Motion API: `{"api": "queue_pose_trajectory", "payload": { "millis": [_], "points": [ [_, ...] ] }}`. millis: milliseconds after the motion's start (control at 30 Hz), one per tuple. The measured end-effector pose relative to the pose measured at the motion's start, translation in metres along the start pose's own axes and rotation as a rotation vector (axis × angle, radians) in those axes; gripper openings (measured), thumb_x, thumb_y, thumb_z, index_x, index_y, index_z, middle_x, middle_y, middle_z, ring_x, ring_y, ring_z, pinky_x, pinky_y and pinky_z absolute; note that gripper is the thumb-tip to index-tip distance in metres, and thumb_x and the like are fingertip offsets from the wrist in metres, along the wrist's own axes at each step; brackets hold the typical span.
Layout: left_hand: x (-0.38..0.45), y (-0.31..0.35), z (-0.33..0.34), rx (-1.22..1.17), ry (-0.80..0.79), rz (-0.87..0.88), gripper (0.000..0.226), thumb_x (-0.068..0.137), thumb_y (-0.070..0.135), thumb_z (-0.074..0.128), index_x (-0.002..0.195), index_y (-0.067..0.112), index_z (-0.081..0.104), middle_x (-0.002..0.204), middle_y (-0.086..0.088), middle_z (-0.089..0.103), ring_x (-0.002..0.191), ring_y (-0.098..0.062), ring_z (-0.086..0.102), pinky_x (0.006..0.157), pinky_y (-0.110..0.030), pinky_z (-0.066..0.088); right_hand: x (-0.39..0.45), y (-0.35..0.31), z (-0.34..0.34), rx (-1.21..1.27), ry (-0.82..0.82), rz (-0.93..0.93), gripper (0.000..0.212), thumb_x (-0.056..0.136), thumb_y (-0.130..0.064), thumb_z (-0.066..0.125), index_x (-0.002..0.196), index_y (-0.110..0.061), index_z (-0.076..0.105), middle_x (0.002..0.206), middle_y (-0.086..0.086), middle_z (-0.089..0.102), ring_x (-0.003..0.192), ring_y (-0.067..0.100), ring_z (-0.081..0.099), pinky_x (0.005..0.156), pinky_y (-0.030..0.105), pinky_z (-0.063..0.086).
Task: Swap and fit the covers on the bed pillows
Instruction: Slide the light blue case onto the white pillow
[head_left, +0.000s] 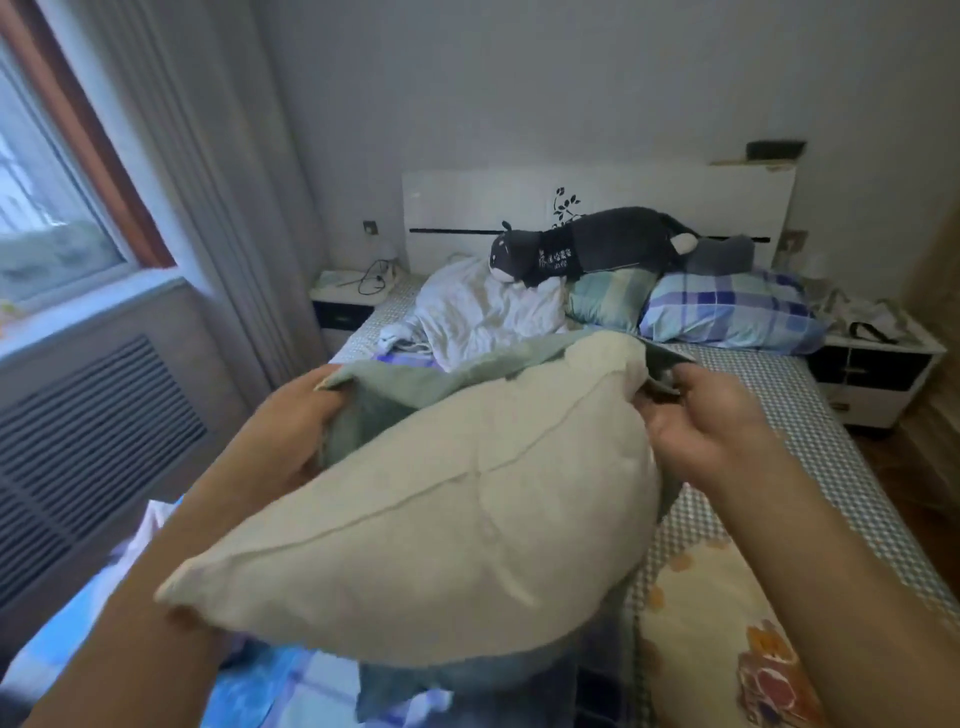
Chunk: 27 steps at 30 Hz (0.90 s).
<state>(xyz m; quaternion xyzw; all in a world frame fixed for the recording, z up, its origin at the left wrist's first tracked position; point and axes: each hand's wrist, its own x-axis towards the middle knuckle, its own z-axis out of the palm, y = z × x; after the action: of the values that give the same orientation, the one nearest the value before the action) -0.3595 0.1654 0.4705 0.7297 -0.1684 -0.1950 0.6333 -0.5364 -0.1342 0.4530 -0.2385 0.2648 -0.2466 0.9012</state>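
Note:
I hold a bare cream pillow (441, 519) above the bed, its far end inside a grey-green cover (384, 395). My left hand (296, 415) grips the cover's left edge. My right hand (701, 415) pinches the cover's right edge beside the pillow's corner. A fold of the same cover hangs below the pillow (415, 686). At the head of the bed lie a green striped pillow (608, 301) and a blue plaid pillow (727, 312).
A dark plush cat (587, 244) lies across the pillows by the white headboard (467, 202). Crumpled white bedding (483, 312) sits at the bed's left. Nightstands (343, 306) (878, 374) flank the checked mattress (779, 405). A window and radiator cover (93, 447) are on the left.

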Motion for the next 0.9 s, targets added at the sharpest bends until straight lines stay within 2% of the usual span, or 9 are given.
{"api": "queue_pose_trajectory", "payload": {
  "millis": [100,200,300,367,400,500,633,733,900],
  "points": [
    [0.017,0.004,-0.04,0.349,0.048,-0.055,0.031,0.095,-0.002,0.048,0.093,0.013,0.075,0.088,-0.011,0.077,0.068,-0.015,0.069,0.06,-0.031,0.059,0.027,0.012,0.03,-0.177,0.134,-0.146,0.031,0.087,0.006,0.047,0.11,-0.001,0.066,0.105,0.025,0.071,0.081,0.034,0.073,0.068,0.045,0.062],
    [0.022,0.048,-0.052,0.608,0.141,0.112,0.034,0.092,-0.002,0.05,0.079,0.019,0.073,0.08,-0.01,0.07,0.067,-0.015,0.057,0.053,-0.022,0.047,0.018,-0.022,0.07,-0.366,0.175,-0.283,0.025,0.095,-0.001,0.036,0.097,-0.004,0.061,0.083,0.016,0.063,0.051,0.016,0.063,0.046,0.024,0.053],
    [-0.015,0.068,-0.024,0.581,0.451,0.526,0.032,0.087,-0.004,0.049,0.091,0.021,0.07,0.083,0.008,0.069,0.073,0.0,0.057,0.063,-0.018,0.043,-0.035,-0.01,0.071,-0.514,0.338,-0.683,0.022,0.093,-0.023,0.039,0.087,-0.015,0.058,0.083,0.006,0.06,0.07,0.02,0.062,0.066,0.038,0.053],
    [-0.031,0.039,0.008,0.45,0.741,0.635,0.031,0.087,-0.003,0.05,0.099,0.019,0.068,0.08,0.001,0.068,0.072,-0.016,0.058,0.063,-0.03,0.042,-0.048,0.042,0.06,-0.805,0.292,-0.896,0.025,0.091,-0.024,0.036,0.091,-0.012,0.058,0.086,0.016,0.061,0.078,0.029,0.055,0.073,0.041,0.041],
    [-0.029,0.03,0.025,0.498,0.756,0.582,0.027,0.087,0.0,0.051,0.099,0.017,0.067,0.077,-0.007,0.067,0.072,-0.028,0.058,0.062,-0.033,0.04,-0.043,0.062,0.059,-0.971,0.183,-0.813,0.026,0.094,-0.016,0.038,0.096,-0.006,0.062,0.091,0.024,0.063,0.082,0.034,0.057,0.075,0.038,0.036],
    [0.015,0.02,0.015,0.491,0.521,0.303,0.019,0.086,0.004,0.053,0.085,0.017,0.068,0.076,-0.011,0.066,0.072,-0.029,0.06,0.066,-0.036,0.042,-0.027,0.059,0.075,-1.109,0.227,-0.526,0.031,0.104,-0.006,0.036,0.12,0.003,0.061,0.119,0.026,0.061,0.111,0.039,0.059,0.078,0.034,0.039],
    [0.009,0.101,-0.031,0.063,0.52,0.404,0.025,0.091,0.007,0.046,0.084,0.017,0.067,0.085,-0.006,0.07,0.08,-0.025,0.068,0.068,-0.036,0.061,-0.061,-0.022,0.117,-0.607,0.199,-0.805,0.023,0.089,-0.023,0.043,0.079,-0.02,0.065,0.092,0.003,0.069,0.096,0.03,0.066,0.085,0.043,0.054],
    [0.018,0.167,-0.027,-0.081,0.228,0.312,0.037,0.097,-0.004,0.043,0.078,0.016,0.068,0.073,-0.004,0.068,0.064,-0.014,0.068,0.052,-0.026,0.058,-0.063,-0.016,0.142,-0.774,0.032,-0.845,0.02,0.096,-0.023,0.051,0.092,-0.015,0.069,0.095,0.0,0.071,0.091,0.021,0.065,0.082,0.037,0.051],
    [0.094,0.142,-0.049,0.439,-0.005,-0.029,0.018,0.099,0.001,0.045,0.098,0.005,0.062,0.069,-0.013,0.064,0.052,-0.02,0.063,0.045,-0.027,0.053,0.022,-0.036,0.115,-0.664,0.07,-0.265,0.03,0.1,-0.011,0.042,0.074,-0.015,0.056,0.048,0.0,0.054,0.032,0.006,0.04,0.038,0.013,0.034]
  ]
}}
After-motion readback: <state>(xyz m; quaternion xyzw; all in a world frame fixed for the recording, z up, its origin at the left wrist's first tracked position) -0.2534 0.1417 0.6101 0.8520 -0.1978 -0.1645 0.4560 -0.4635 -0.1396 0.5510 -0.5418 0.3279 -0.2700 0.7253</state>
